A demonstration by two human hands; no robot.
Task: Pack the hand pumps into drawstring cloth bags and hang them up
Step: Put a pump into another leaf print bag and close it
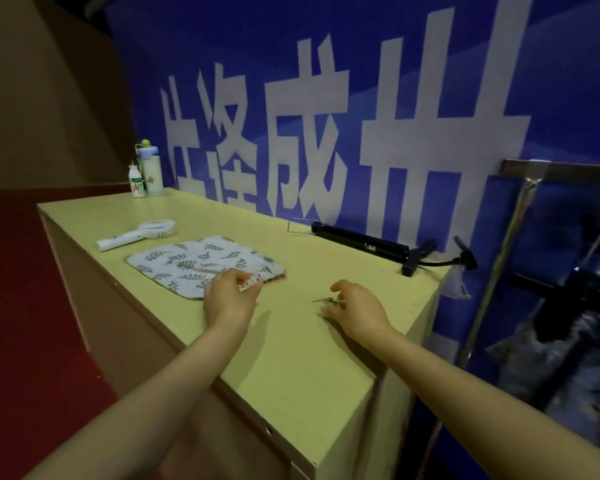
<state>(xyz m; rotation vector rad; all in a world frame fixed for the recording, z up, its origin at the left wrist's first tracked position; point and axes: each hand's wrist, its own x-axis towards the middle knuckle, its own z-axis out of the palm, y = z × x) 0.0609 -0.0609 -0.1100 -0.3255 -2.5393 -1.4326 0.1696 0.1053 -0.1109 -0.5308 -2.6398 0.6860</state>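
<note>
At ten o'clock a small white bottle (136,182) is showing an unreadable red label, the left hand (228,296) is pinching the flat leaf-print white cloth bag's (201,263) edge, the right hand (355,310) is curling loosely over a small unidentifiable thing, and the long black hand pump (361,242) is lying at one o'clock on the pale yellow table (291,358).

There are two hands, a left one (227,294) and a right one (355,308). One desk (291,358). One cloth bag (194,263). One black pump (361,242). Two bottles, a small one (136,181) and a tall one (152,171). One little white fan (142,232).
</note>
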